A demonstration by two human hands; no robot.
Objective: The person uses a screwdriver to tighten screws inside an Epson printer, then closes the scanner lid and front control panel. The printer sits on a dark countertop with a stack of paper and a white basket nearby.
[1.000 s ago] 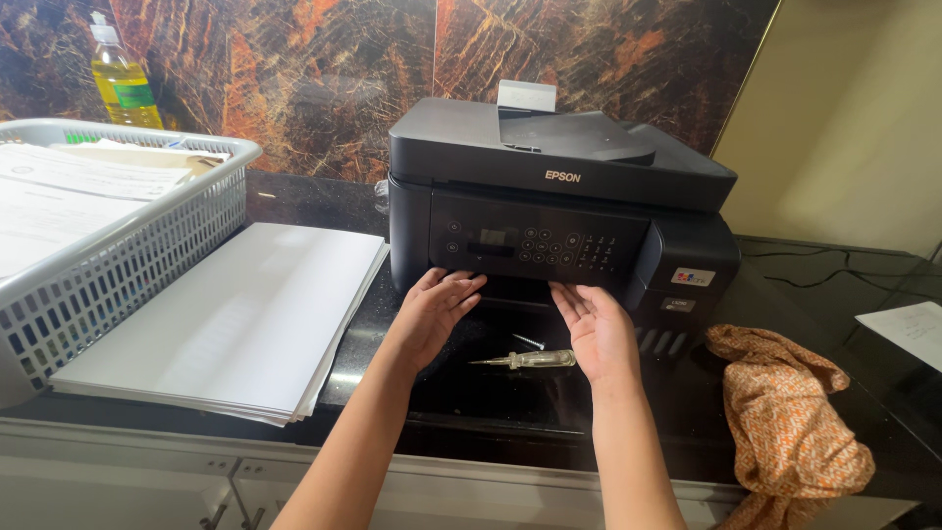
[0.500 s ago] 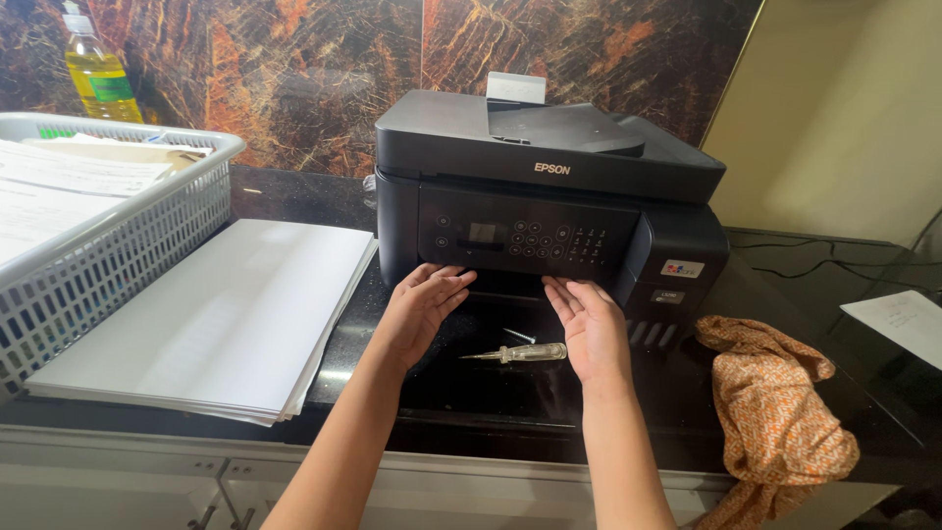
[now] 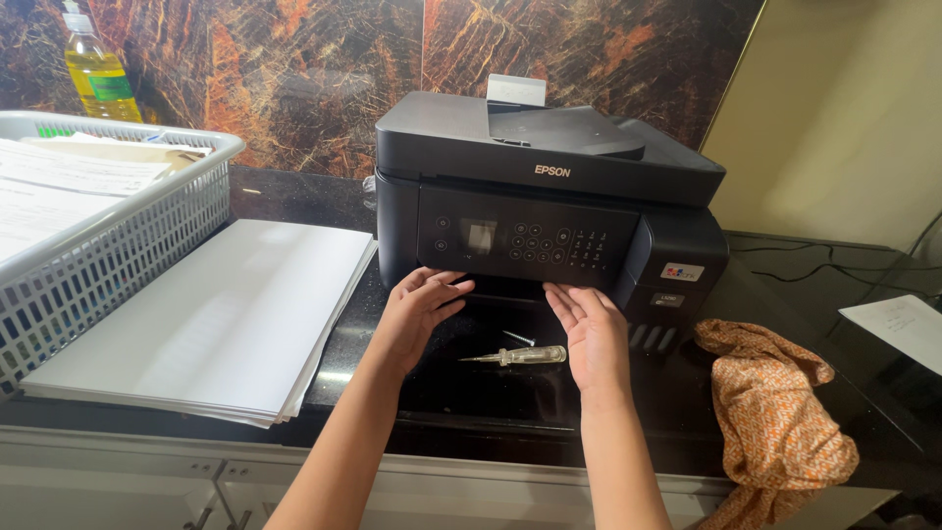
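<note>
Your fingertips hide the slot's lower edge on the printer (image 3: 549,186), and the basket (image 3: 118,236) is cut off at left; your left hand (image 3: 417,312) and right hand (image 3: 592,332) rest open, gripping nothing, against the printer's front; between them lies one screwdriver (image 3: 515,356) with one screw (image 3: 518,339) just behind; one paper stack (image 3: 206,314), one cloth (image 3: 775,412)

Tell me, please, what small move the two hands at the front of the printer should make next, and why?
Probably curl the fingers under the lower front edge of the printer. The left hand and right hand are both open at that edge, gripping nothing. The screwdriver lies loose between them.
</note>
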